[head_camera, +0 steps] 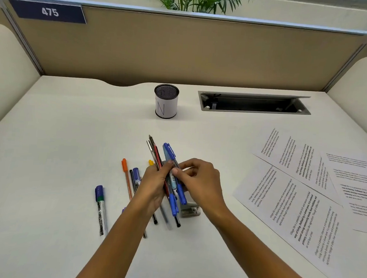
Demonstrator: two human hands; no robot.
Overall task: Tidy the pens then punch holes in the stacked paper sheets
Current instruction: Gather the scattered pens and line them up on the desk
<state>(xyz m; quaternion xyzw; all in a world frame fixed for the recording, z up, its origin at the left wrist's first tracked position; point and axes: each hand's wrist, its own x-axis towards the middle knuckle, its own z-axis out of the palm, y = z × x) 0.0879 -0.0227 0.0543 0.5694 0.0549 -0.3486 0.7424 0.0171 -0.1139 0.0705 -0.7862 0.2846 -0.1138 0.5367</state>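
While clamping a fanned bundle of blue, red and black pens (166, 153) at frame centre in the left hand (154, 186), pinches it with the right hand (201, 183). Just below: grey metal hole punch (190, 211). Left of centre: loose orange pen (125, 174). Right side: overlapping printed white paper sheets (292, 199). Upper centre: black mesh pen cup (166, 101).

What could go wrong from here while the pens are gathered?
The bundle of pens in the left hand looks uneven, so one could slip out where the right hand pinches it. The orange pen and the marker lie apart on the desk and may be forgotten.
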